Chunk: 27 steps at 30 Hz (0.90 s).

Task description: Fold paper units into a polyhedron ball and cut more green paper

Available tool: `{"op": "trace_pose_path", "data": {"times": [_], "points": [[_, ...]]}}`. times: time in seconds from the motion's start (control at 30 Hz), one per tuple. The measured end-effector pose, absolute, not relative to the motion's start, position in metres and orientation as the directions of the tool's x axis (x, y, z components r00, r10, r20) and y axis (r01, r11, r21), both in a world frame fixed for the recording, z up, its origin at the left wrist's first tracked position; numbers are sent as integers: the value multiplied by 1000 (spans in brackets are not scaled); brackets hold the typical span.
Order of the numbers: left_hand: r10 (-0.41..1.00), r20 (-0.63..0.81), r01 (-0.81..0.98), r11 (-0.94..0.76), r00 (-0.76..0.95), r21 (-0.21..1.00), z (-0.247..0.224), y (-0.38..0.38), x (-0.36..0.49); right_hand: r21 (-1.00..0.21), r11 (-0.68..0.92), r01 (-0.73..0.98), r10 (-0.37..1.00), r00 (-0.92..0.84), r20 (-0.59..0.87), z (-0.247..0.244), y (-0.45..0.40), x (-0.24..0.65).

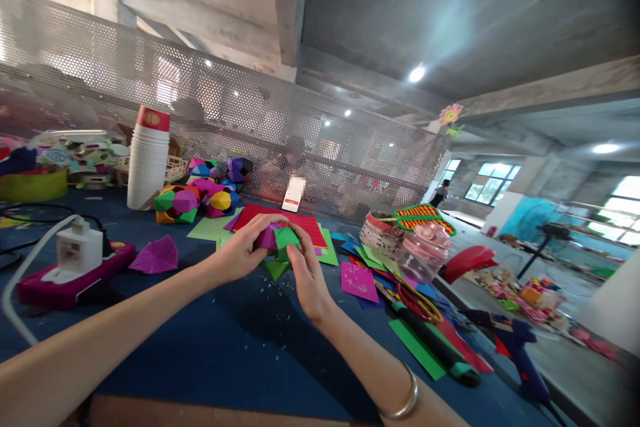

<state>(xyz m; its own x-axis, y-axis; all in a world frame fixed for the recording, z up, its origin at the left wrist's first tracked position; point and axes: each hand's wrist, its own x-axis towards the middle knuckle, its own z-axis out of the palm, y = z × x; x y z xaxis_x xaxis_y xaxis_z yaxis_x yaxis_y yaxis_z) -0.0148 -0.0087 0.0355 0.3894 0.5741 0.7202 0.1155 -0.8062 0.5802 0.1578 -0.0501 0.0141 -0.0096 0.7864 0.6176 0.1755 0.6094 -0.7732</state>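
Two hands meet over the middle of the blue table, both closed on one small folded paper piece of purple and green. The left hand cups it from the side with its fingers curled over the purple part; the right hand pinches the green part between thumb and fingertips. The piece is held just above the cloth, with a loose green scrap lying right under it.

What could go wrong, as I judge it: the folds look tucked into one another and not glued, so too hard a squeeze could crush a corner, and too loose a hold could let a flap spring out and the piece fall apart. A slip would drop it among the coloured sheets just beyond (easy to lose a small flap there).

Round about: a heap of finished paper balls sits toward the far edge, beside a tall stack of white cups. A flat purple folded paper lies near the left edge, next to a magenta power strip with a white plug and cable. Toward the right edge lie red-handled scissors, a dark cutter, a blue glue gun and a clear plastic jar. The tools by the right forearm crowd that side; a wide sweep of the elbow could knock them. A perforated metal screen closes the far edge.
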Motion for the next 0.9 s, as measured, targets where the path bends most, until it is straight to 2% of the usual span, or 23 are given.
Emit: {"op": "trace_pose_path", "data": {"times": [0.3, 0.5, 0.9], "points": [[588, 772, 264, -805, 242, 531, 22, -19, 4, -821, 552, 149, 813, 123, 569, 9, -54, 139], [641, 750, 270, -760, 161, 591, 22, -22, 7, -836, 536, 116, 821, 157, 548, 11, -57, 135], [692, 713, 255, -713, 109, 653, 21, -21, 6, -845, 520, 123, 835, 135, 534, 13, -59, 135]]}}
